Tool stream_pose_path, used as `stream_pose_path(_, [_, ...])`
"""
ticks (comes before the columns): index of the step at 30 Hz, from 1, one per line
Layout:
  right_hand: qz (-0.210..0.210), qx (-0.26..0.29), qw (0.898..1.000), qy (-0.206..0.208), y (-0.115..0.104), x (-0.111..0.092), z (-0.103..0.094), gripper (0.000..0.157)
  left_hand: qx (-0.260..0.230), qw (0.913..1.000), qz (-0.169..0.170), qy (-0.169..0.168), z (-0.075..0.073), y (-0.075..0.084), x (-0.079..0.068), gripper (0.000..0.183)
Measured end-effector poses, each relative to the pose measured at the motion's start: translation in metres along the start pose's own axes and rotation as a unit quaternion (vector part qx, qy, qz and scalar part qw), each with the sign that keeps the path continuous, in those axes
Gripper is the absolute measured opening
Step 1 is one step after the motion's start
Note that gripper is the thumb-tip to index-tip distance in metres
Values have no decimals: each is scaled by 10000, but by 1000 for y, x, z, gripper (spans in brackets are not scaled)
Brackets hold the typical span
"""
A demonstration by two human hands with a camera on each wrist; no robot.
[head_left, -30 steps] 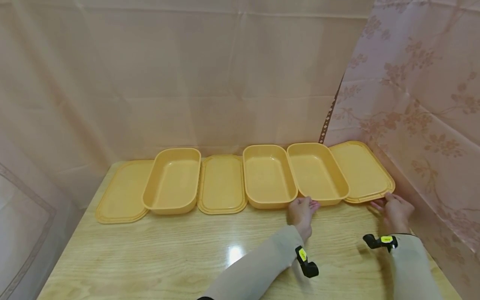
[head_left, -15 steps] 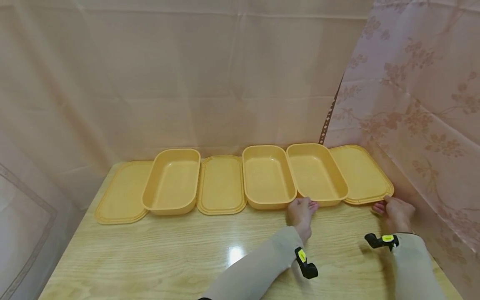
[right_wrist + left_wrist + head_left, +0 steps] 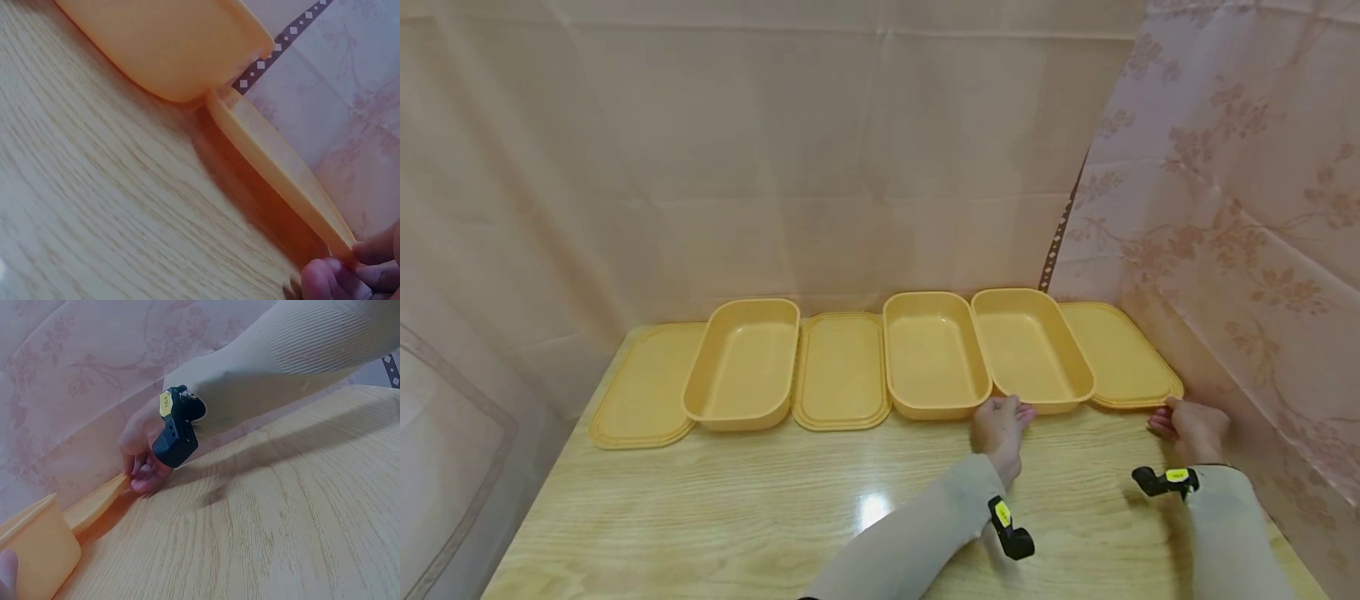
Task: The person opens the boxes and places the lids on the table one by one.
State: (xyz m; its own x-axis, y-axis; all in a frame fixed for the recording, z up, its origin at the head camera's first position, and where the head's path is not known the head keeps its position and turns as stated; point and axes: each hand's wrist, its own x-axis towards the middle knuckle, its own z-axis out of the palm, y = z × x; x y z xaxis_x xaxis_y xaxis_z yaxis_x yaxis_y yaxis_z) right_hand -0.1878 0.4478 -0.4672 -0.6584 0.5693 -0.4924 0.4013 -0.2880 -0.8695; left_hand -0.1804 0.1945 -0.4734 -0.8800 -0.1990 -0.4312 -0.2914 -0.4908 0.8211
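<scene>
My right hand [image 3: 1198, 429] pinches the near right corner of a yellow rectangular lid [image 3: 1120, 354] at the right end of the row. In the right wrist view, thumb and fingers hold the edge of this lid [image 3: 281, 172], and a shadow lies on the wood under it. My left hand [image 3: 998, 429] grips the near left corner of the rightmost yellow container [image 3: 1033, 342], which stands directly left of that lid. Only one of my left fingertips shows in the left wrist view, against the wall of the container [image 3: 47, 550].
Left of my hands, the row continues with another container [image 3: 936, 350], a flat lid [image 3: 841, 371], a third container [image 3: 745, 358] and a lid [image 3: 647, 383] at the far left. A beige curtain [image 3: 775, 167] hangs behind the wooden table [image 3: 737, 517]; a floral cloth [image 3: 1247, 250] borders its right side.
The lid in my right hand has tipped lower, its far edge dropping and its held corner shifting slightly left and down. My left hand and the containers stay almost in place.
</scene>
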Motion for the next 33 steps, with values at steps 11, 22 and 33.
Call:
stream_pose_path(11, [15, -675, 9977, -5, 3, 17, -2, 18, 340, 9993, -98, -106, -4, 1, -1, 11])
stream_pose_path(22, [-260, -1132, 9932, -115, -5, 20, 1, 26, 365, 9992, -32, -147, -3, 1, 0, 12])
stream_pose_path(33, [-348, -1516, 9878, 119, -3, 21, 3, 11, 278, 9996, -66, -84, -4, 1, -1, 12])
